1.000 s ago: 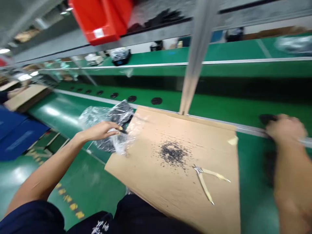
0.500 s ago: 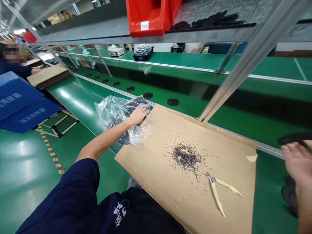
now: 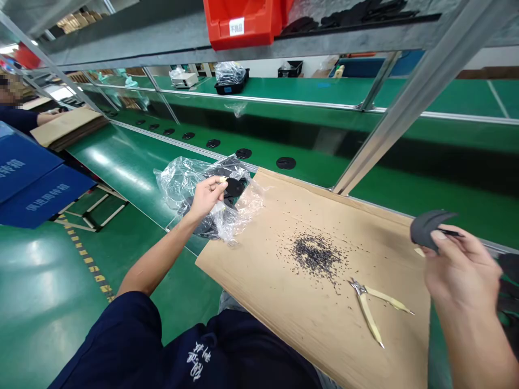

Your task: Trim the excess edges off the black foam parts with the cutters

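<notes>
My left hand [image 3: 206, 195] is pinched on a flat black round part [image 3: 234, 187] just above the clear plastic bag [image 3: 180, 183] of black parts. My right hand [image 3: 460, 267] is raised at the right edge of the cardboard sheet [image 3: 284, 302] and grips another black curved part [image 3: 427, 226] between thumb and fingers. On the sheet lie a heap of small black trimmings [image 3: 316, 254] and a pair of cutters with cream handles [image 3: 373, 308], between the two hands.
Several black discs [image 3: 286, 162] ride in a row on the green conveyor belt [image 3: 121, 159]. A slanted metal post [image 3: 389, 124] rises behind the sheet. A red bin [image 3: 239, 21] sits on the shelf overhead. Blue boxes [image 3: 32, 183] and another person's arm [image 3: 44, 116] are at the left.
My left hand has come out of the bag with a black part pinched in it. My right hand has lifted from the belt's edge, holding a black part up.
</notes>
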Demonstrator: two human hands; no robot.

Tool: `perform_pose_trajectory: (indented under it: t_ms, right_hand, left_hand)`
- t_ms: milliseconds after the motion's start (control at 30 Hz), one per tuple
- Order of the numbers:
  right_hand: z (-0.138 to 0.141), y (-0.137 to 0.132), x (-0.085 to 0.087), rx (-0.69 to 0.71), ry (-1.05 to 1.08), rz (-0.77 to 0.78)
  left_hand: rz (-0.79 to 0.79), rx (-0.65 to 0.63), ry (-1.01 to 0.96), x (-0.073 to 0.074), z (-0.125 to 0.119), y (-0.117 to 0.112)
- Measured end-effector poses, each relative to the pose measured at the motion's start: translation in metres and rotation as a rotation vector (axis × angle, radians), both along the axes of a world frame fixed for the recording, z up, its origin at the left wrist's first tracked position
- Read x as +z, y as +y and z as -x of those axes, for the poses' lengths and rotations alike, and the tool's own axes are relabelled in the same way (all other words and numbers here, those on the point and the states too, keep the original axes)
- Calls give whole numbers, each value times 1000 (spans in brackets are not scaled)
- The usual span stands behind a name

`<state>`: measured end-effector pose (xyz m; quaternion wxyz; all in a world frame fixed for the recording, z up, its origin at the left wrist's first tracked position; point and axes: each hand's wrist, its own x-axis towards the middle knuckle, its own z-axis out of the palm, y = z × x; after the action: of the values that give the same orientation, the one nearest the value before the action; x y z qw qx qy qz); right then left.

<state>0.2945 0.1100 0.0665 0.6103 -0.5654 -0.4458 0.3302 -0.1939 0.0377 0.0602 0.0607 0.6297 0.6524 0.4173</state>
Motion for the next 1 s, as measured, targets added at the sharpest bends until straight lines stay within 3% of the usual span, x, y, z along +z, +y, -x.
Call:
perform_pose_trajectory:
  t_ms: [67, 133, 233, 400, 567, 733, 833, 1000]
  right_hand:
    - [18, -10, 3, 186, 276, 169]
    - [37, -25, 2, 390, 409, 295]
    - [64, -52, -7, 615, 508, 431]
    - [90, -88, -30, 745, 432, 439]
    - [91, -97, -43, 657, 217, 348]
    - [92, -99, -49, 660, 183, 323]
    - [94, -102, -53, 682, 230, 353]
    - [94, -108, -59, 710, 224, 406]
  left_hand:
    - [-12, -95, -351, 4, -23, -11]
    - [-1, -215, -658, 6, -50, -17]
    - [15, -367, -808, 4, -93, -19]
    - [39, -492, -746, -13, -156, -9]
    - [221, -635, -780, -27, -193, -13]
    - [184, -632, -747, -39, -204, -22]
    - [131, -584, -591, -44, -204, -23]
    - [130, -666, -343, -46, -200, -21]
